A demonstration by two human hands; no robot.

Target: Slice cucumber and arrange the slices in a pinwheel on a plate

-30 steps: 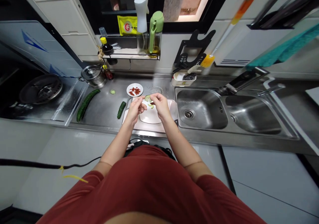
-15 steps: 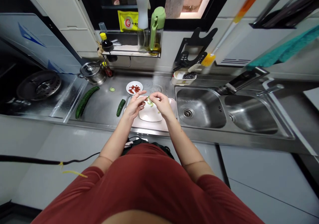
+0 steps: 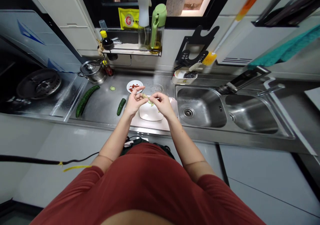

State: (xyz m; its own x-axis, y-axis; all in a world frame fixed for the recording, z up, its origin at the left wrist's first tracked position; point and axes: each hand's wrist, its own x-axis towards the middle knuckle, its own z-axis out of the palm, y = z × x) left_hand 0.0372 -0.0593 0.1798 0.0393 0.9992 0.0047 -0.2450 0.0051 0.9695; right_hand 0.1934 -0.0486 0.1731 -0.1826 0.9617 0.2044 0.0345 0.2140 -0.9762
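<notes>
My left hand (image 3: 135, 103) and my right hand (image 3: 162, 104) meet at the fingertips over a white plate (image 3: 150, 115). Between their thumbs and forefingers is a thin pale-green cucumber slice (image 3: 145, 96), partly covered by the fingers. A few more cucumber slices (image 3: 151, 103) lie on the plate, which rests on a pale pink cutting board (image 3: 136, 122). Left of the board is a short cucumber piece (image 3: 121, 106). Farther left lies a long cucumber (image 3: 87, 100), and a single cucumber end (image 3: 112, 88) sits on the steel counter.
Behind my hands stands a small white dish (image 3: 129, 83) with chopped red bits, beside a clear round dish (image 3: 157, 85). A lidded pot (image 3: 93, 73) is at the back left. The double sink (image 3: 202, 109) lies right of the board. Bottles fill a wall shelf (image 3: 130, 53).
My left hand has turned slightly, and its thumb and forefinger have come together on the slice. My right hand stays nearly in place, still pinching.
</notes>
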